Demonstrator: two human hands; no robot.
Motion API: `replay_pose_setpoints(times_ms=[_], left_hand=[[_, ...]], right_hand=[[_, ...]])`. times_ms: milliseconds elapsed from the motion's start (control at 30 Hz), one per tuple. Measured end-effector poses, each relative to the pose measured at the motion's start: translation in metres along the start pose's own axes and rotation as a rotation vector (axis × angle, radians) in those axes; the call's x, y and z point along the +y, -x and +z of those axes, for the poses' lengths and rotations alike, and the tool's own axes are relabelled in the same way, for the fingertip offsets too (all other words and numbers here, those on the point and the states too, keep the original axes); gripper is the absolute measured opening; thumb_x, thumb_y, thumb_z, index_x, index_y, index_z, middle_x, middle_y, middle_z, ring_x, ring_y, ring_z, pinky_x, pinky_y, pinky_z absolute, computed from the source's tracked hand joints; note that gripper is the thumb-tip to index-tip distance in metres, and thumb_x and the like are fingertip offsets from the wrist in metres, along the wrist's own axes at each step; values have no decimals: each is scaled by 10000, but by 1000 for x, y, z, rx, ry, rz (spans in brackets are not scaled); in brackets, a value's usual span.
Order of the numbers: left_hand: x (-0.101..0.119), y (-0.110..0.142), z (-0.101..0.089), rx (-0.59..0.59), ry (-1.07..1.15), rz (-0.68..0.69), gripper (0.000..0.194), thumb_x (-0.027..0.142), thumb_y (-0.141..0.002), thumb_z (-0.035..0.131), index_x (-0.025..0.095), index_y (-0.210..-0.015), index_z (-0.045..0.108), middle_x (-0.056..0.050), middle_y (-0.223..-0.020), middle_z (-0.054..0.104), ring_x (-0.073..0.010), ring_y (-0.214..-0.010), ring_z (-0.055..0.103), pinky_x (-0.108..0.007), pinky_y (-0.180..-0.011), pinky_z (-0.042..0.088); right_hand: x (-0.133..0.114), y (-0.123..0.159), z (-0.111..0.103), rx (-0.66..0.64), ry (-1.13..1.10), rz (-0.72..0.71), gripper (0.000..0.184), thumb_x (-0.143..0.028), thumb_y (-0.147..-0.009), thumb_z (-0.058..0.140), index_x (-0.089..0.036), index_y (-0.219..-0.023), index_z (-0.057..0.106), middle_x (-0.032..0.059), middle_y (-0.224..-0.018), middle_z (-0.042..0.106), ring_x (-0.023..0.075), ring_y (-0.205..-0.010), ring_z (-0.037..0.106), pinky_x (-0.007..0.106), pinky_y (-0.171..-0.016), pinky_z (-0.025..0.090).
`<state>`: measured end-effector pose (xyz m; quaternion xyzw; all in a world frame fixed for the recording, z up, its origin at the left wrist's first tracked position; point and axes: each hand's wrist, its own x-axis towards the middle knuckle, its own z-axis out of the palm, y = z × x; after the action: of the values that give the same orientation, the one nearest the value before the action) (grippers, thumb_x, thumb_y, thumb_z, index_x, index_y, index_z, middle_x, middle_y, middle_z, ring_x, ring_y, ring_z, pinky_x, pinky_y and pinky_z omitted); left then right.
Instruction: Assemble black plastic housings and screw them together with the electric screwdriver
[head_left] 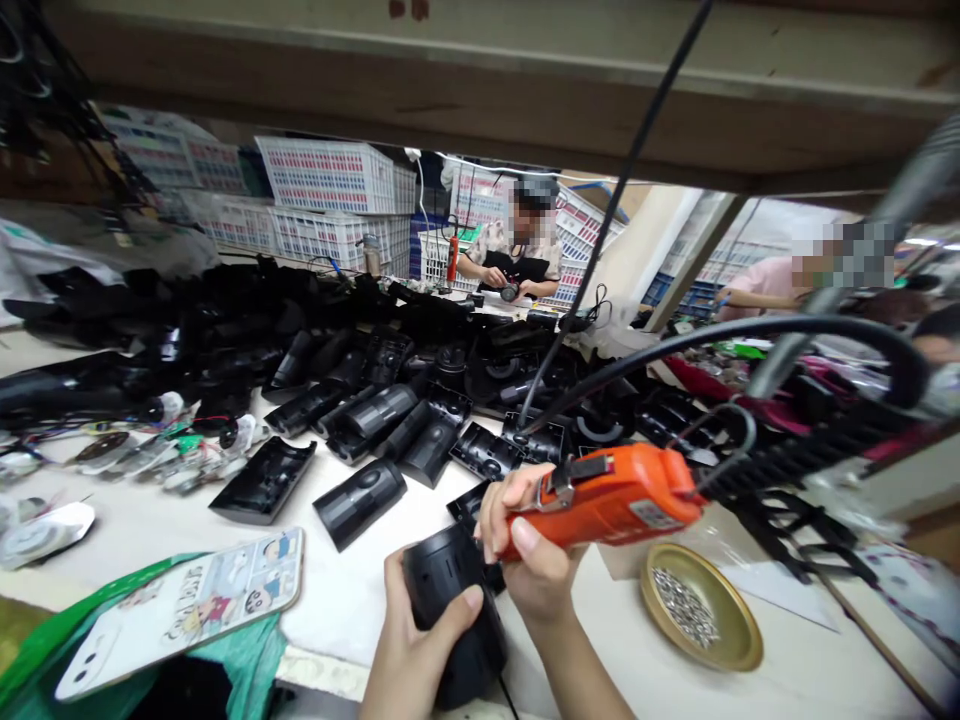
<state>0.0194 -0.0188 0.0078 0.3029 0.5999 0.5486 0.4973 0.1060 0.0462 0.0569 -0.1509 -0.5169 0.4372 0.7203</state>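
My left hand [427, 640] is wrapped around a black plastic housing [454, 580], roughly cylindrical, with a thin black cable hanging below it. In my right hand [529, 560] is an orange electric screwdriver [615, 495], held level with its tip end towards the housing. The tip itself is hidden behind my fingers. A thick black cord runs from the tool's back end up to the right. Right of my right hand stands a brass-coloured bowl [739, 650] with many small metal screws [684, 605] in it.
Black plastic shells [360, 500] lie heaped across the white table. Small wired parts [180, 455] spread at the left. A phone in a cartoon case [187, 620] rests on green cloth. A shelf beam [480, 110] crosses overhead. Co-workers [517, 250] sit beyond, near white crates [330, 175].
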Motion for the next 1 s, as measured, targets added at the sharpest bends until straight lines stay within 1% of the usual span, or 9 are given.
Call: replay_pose_setpoints(times_ms=[133, 300, 433, 567, 667, 767, 900, 967, 1000], left_hand=[[-3, -1, -5, -20, -17, 0, 730, 602, -679, 726, 205, -1234, 468, -101, -1116, 673, -340, -1087, 644, -474, -996, 458], [-3, 0, -7, -98, -46, 17, 656, 587, -704, 734, 215, -1184, 486, -53, -1008, 707, -312, -1002, 662, -422, -938, 475], [1, 0, -7, -117, -75, -11, 651, 583, -717, 740, 216, -1191, 486, -56, -1062, 703, -299, -1050, 647, -407, -965, 468], [1, -2, -8, -122, -104, -31, 713, 620, -691, 757, 211, -1207, 485, -64, -1056, 687, -305, -1018, 641, -417, -925, 483], [-2, -3, -9, -95, -94, -10, 719, 638, -674, 757, 210, -1192, 503, -61, -1043, 689, -312, -1021, 646, -417, -928, 485], [-3, -2, -8, -121, -78, 9, 711, 643, -668, 757, 212, -1182, 518, -72, -1033, 710, -332, -1028, 661, -430, -932, 478], [-4, -1, -4, -141, -67, 15, 690, 626, -682, 770, 217, -1173, 510, -87, -1036, 731, -345, -1023, 671, -442, -931, 477], [-3, -1, -3, -136, -57, 44, 659, 601, -684, 783, 219, -1149, 515, -72, -1009, 726, -333, -994, 675, -434, -925, 484], [-3, 0, -2, -138, -48, 56, 645, 583, -683, 794, 221, -1140, 518, -66, -1002, 723, -328, -992, 677, -428, -925, 485]], right_hand=[[-7, 0, 0, 32, -20, -14, 82, -327, -918, 620, -284, -986, 639, -97, -547, 496, 104, -424, 427, 223, -495, 418], [-6, 16, -3, 6, 11, -3, 97, -349, -920, 671, -274, -977, 651, -70, -581, 518, 123, -443, 426, 249, -478, 390], [-4, 20, -8, 71, 18, -49, 92, -369, -921, 647, -286, -957, 633, -87, -570, 490, 116, -430, 412, 243, -489, 408], [-2, 16, -11, 161, 13, -88, 56, -341, -925, 589, -294, -946, 611, -115, -540, 459, 95, -411, 391, 221, -518, 440], [-3, 13, -11, 159, 5, -67, 66, -331, -903, 605, -281, -945, 616, -108, -539, 485, 101, -402, 409, 234, -500, 447], [-19, 8, -10, 95, 10, 11, 97, -294, -888, 657, -238, -967, 654, -73, -545, 536, 122, -410, 460, 252, -466, 431], [-55, 0, -4, 23, -4, 30, 119, -336, -905, 701, -254, -988, 683, -42, -599, 587, 132, -487, 529, 276, -547, 457], [-63, -1, 2, 13, -67, 47, 117, -366, -913, 688, -267, -975, 672, -42, -609, 591, 136, -497, 540, 291, -572, 464], [-62, -1, 6, 15, -106, 67, 113, -369, -915, 679, -271, -968, 665, -45, -608, 589, 135, -492, 534, 287, -561, 456]])
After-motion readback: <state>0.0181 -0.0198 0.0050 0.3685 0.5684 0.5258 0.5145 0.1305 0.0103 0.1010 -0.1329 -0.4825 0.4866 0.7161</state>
